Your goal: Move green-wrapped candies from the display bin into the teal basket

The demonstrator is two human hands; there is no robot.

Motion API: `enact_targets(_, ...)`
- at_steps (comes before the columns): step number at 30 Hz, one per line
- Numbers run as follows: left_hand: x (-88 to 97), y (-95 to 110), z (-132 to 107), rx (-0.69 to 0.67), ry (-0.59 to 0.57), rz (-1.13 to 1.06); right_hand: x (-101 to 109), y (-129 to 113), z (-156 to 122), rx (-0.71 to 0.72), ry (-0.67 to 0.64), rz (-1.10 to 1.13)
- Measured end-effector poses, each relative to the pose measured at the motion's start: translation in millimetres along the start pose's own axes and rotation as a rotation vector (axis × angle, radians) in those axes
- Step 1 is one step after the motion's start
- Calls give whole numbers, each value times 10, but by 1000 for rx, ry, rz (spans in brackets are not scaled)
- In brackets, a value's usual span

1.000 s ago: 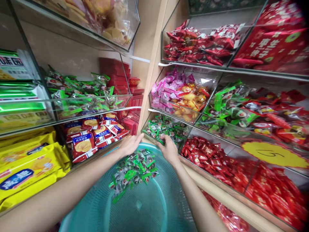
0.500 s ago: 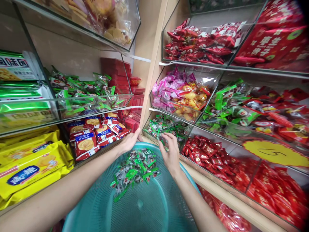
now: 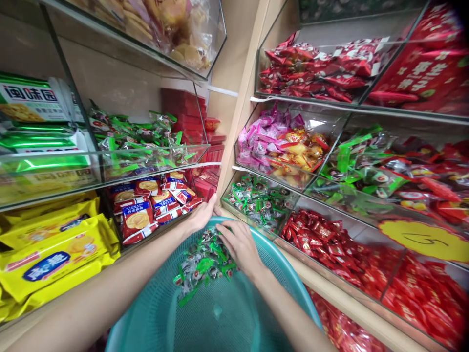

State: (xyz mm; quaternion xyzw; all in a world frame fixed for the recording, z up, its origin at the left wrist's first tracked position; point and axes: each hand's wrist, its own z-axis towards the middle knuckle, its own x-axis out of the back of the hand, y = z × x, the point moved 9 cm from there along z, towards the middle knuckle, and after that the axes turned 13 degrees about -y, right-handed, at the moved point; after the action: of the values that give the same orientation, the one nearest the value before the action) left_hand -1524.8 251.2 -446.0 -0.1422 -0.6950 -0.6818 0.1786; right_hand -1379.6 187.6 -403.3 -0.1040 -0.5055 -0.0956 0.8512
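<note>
A teal plastic basket (image 3: 293,274) with mesh walls is in front of me, and small green-wrapped candies (image 3: 205,264) lie in a heap at its far side. My left hand (image 3: 201,216) is at the far rim, thumb pointing up and the other fingers partly hidden behind the rim. Over the heap, inside the basket, is my right hand (image 3: 240,247). Its fingers are bent together, tips down at the candies; what they hold, if anything, is hidden. Just beyond the rim stands a glass bin of similar green-wrapped candies (image 3: 256,198).
Glass-fronted shelves rise on both sides. Red-wrapped candies (image 3: 326,239) fill the lower right bins, below a yellow price tag (image 3: 425,239). At left are yellow snack packs (image 3: 54,254) and red-and-blue biscuit packs (image 3: 137,215). A wooden post (image 3: 242,98) stands at the corner.
My right hand has moved left and down, from the edge of the green candy bin to over the heap in the basket. My left hand stays at the rim. The view has shifted slightly.
</note>
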Motion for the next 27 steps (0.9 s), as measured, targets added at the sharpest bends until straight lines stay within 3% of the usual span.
enact_targets(9,9,-20,-3,27,-21,26,-210,16,134,-39,-79,-118)
enact_targets(17,14,4,-34,14,-19,44,-224,-51,84,-45,-116,-92)
enact_targets(22,21,66,-69,-13,-7,53,-52,48,56,-111,-35,-60)
enact_targets(27,32,61,-83,10,-1,69,314,522,-138,-352,202,-65)
